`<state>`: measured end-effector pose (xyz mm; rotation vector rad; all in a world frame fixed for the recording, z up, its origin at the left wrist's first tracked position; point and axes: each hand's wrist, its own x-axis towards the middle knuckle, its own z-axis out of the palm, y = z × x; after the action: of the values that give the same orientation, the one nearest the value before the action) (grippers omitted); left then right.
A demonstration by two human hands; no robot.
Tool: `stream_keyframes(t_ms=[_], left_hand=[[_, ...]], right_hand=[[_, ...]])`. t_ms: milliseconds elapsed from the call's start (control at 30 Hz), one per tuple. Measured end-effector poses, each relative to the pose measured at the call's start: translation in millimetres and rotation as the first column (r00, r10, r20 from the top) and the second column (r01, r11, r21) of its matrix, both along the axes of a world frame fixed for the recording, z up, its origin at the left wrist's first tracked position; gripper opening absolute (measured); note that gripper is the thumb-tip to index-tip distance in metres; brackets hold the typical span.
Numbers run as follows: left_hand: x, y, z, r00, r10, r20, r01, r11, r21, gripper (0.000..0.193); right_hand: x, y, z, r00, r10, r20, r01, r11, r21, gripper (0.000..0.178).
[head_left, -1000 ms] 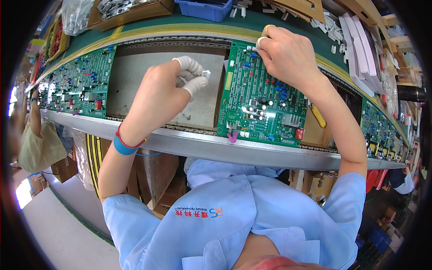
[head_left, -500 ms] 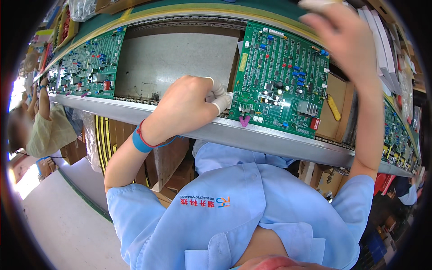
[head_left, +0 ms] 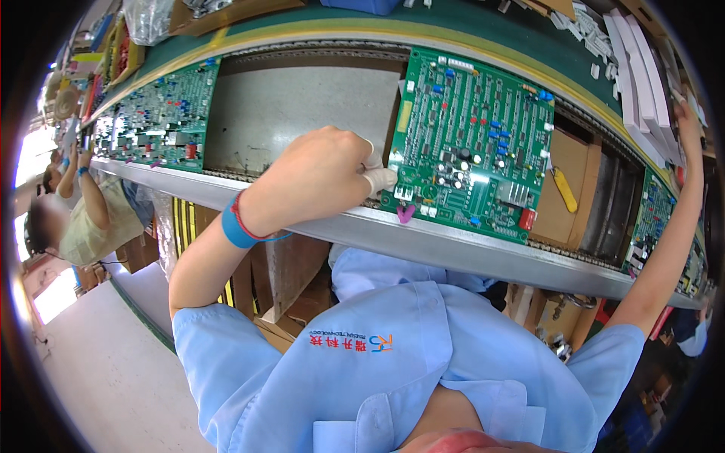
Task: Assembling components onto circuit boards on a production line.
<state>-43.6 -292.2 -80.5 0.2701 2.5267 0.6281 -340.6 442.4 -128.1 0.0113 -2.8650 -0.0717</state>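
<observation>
A green circuit board (head_left: 474, 143), crowded with small parts, lies across the conveyor rails in front of me. My left hand (head_left: 326, 172) is closed at its lower left edge, thumb and finger in white finger cots; the spot under the fingertips is hidden. Near that thumb a purple part (head_left: 406, 214) sticks out at the board's front edge. Far out to the right, my right hand (head_left: 687, 124) reaches past some long white boxes (head_left: 642, 90); its fingers are small and blurred there, and whatever they touch cannot be made out.
More circuit boards sit on the line to the left (head_left: 158, 117) and right (head_left: 651, 215). A yellow-handled tool (head_left: 563, 190) lies beyond the board's right edge. Loose white parts (head_left: 585, 34) and a blue bin (head_left: 361, 6) are on the green bench. Another person (head_left: 94, 219) works at the left.
My right hand has swung from above the board's upper right out to the far right. The left hand stays at the board's left edge, its thumb now slightly farther over it.
</observation>
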Motion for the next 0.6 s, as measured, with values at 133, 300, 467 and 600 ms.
stream_keyframes(t_ms=[133,300,467,600], left_hand=[[-56.0,-53.3,24.6,0.933,0.202,-0.299,-0.234,0.969,-0.076,0.033],[-173.3,-137.2,30.4,0.524,0.074,-0.849,-0.397,0.903,-0.166,0.022],[-243.2,-134.7,9.1,0.577,-0.017,-0.816,-0.548,0.733,-0.403,0.026],[-277.9,-185.2,-12.6,0.706,-0.015,-0.708,-0.493,0.708,-0.506,0.035]], right_hand=[[13.3,-48.8,-14.2,0.993,0.036,-0.111,-0.034,0.999,0.02,0.037],[22.2,-82.5,5.9,0.989,0.053,-0.14,-0.039,0.994,0.104,0.033],[43.4,-37.1,17.8,0.989,0.074,-0.124,-0.06,0.992,0.115,0.031],[69.3,-135.3,30.8,0.995,0.101,0.023,-0.099,0.993,-0.056,0.032]])
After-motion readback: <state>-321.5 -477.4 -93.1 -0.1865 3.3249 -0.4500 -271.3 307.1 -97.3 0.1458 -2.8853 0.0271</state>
